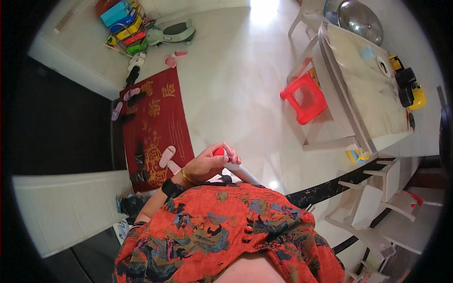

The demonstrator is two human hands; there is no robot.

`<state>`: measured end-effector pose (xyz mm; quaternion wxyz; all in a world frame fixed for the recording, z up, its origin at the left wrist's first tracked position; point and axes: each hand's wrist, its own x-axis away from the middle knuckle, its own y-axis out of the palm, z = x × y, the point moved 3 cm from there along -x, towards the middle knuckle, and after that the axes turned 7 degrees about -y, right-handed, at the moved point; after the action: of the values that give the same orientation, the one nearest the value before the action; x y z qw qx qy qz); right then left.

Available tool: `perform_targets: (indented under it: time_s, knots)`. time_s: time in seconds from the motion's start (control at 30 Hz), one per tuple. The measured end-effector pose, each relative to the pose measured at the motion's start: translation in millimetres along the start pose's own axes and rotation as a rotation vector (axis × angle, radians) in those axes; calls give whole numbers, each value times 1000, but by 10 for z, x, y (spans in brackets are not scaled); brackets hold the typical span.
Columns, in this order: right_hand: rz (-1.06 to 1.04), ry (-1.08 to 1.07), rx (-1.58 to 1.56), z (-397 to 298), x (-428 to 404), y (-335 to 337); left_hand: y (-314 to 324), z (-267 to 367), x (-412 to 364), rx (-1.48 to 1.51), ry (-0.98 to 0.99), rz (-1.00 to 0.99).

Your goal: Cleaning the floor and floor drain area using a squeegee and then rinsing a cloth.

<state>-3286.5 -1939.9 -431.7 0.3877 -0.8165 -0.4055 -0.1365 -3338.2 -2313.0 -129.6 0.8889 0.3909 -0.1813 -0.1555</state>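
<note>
My left hand point(212, 161), with a gold-coloured bracelet and a black watch on the wrist, is closed around the end of a white pole point(244, 174). The pole's red tip point(219, 152) shows between thumb and fingers. From the hand the pole slants down to the right and passes out of sight behind the patterned red shirt point(226, 226), so its far end is hidden. My right hand is out of view. Ahead of me lies a pale, shiny floor point(233, 99).
A red doormat point(159, 127) with slippers lies left, before a dark door point(63, 120). At right stand a covered table point(368, 85), a red plastic stool point(306, 97) and white chairs point(366, 205). A green ride-on toy point(173, 32) and stacked boxes point(127, 26) are at upper left.
</note>
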Motion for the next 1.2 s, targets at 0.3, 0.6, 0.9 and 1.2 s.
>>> perform_targets:
  time_s: [0.3,0.6,0.9,1.2]
  knots:
    - [33,125,-411,-1358,-1121,-719,-809,1366,-611,-42,4,-111]
    - [87,191,-183,-2007,-2286,-1595,-1490,2323,-1679,-80,-10,-128]
    - [26,208,-234,-1957,-3386,-2227,-1810,3348,-2868,-130,-108,-67]
    - [91,257,-147,-1964,-4462,-2521,-2397,4251,-3751,-180,-220,-123]
